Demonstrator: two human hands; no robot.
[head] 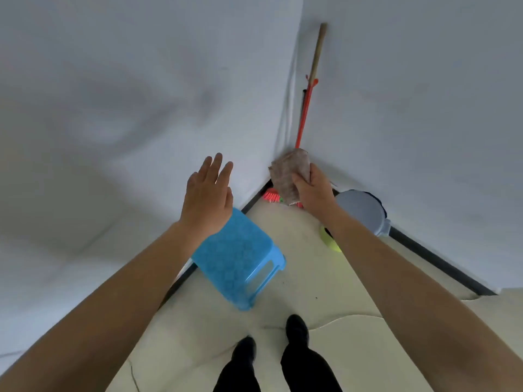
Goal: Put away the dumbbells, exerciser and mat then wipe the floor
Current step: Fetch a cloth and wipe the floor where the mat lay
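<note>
A brown cloth point(288, 176) was held up in the right hand point(312, 190), in front of the far corner of the floor point(297, 278). The cloth was squeezed between the thumb and the curled fingers, and its loose end was left hanging below the hand. The left hand point(208, 193) was held out flat in the air, with its fingers straight and nothing in it. Under that hand, a blue plastic stool point(240, 258) was seen at the left edge of the floor, close against the white wall point(113, 137). A broom point(307, 108) with a red and wooden stick was leaned in the far corner, where the two walls met. Its pink bristles were seen on the floor behind the cloth. A round grey thing point(362, 210) was set at the right edge of the floor, against the other wall; what it was could not be told. Just beside it, a small yellow-green thing point(329, 240) was partly hidden by the right arm. Two black shoes point(297, 325) were planted on the pale floor at its near edge.
</note>
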